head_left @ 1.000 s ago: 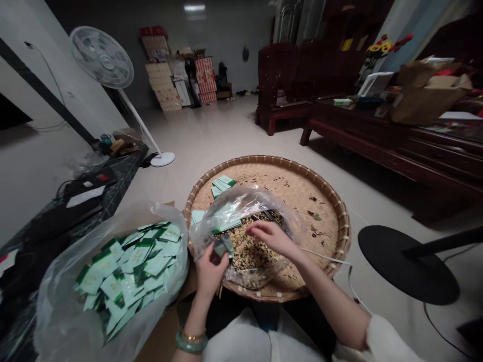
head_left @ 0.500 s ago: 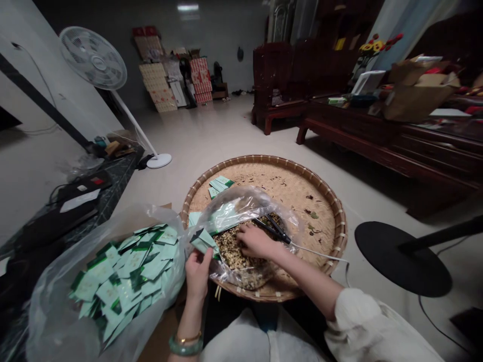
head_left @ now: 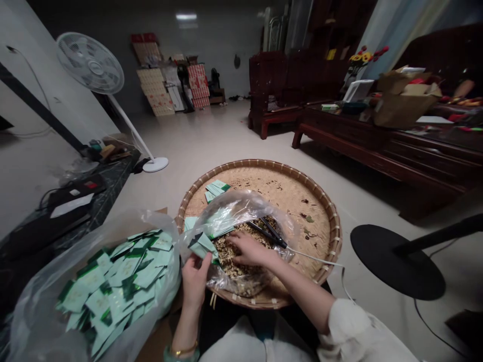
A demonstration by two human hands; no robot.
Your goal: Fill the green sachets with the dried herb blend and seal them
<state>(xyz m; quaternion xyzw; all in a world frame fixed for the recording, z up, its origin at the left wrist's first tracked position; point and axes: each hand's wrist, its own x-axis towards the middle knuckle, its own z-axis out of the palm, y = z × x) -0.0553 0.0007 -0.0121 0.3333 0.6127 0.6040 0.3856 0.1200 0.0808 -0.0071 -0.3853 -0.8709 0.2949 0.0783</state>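
The sachets in my left hand look like matt paper. At twelve o'clock, a glossy clear plastic bag lies on a rough woven bamboo tray; at two o'clock stands a polished dark wood bench.

Pale flr, white fan, dark wood bench, boxes at back.

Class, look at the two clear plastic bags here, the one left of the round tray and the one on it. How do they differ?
The left bag holds pale green sachets, while the tray bag holds loose brownish grains. The left bag sits beside the woven tray, while the tray bag lies on it. The right hand reaches into the tray bag, not the left bag. Both are clear plastic.
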